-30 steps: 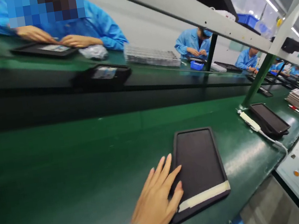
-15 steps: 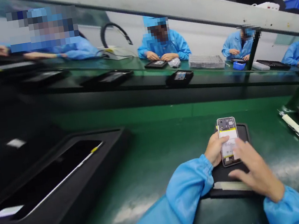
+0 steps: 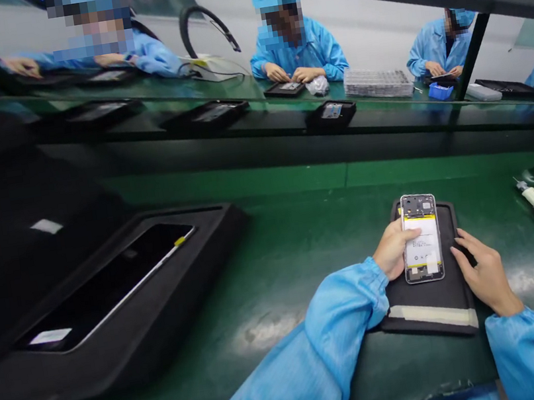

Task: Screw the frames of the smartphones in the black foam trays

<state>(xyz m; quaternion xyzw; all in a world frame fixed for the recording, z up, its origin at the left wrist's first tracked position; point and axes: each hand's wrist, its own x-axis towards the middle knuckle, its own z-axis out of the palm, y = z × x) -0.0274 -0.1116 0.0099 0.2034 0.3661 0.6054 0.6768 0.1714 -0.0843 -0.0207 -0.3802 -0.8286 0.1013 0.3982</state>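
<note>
Since half a second earlier, the open-backed phone (image 3: 421,238) had settled flat on the black mat (image 3: 434,309), long axis running near to far. Left hand (image 3: 393,249) pinched its left edge; right hand (image 3: 483,271), fingers spread and empty, rested on the mat just right of it.

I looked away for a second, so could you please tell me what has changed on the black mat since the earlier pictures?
A second ago only the left hand lay on the bare black mat. Since then an open-backed phone has come onto the mat, with the left hand gripping its left edge. The right hand, over the phone half a second ago, has drawn off to the right and rests on the mat. The mat stays on the green belt.
</note>
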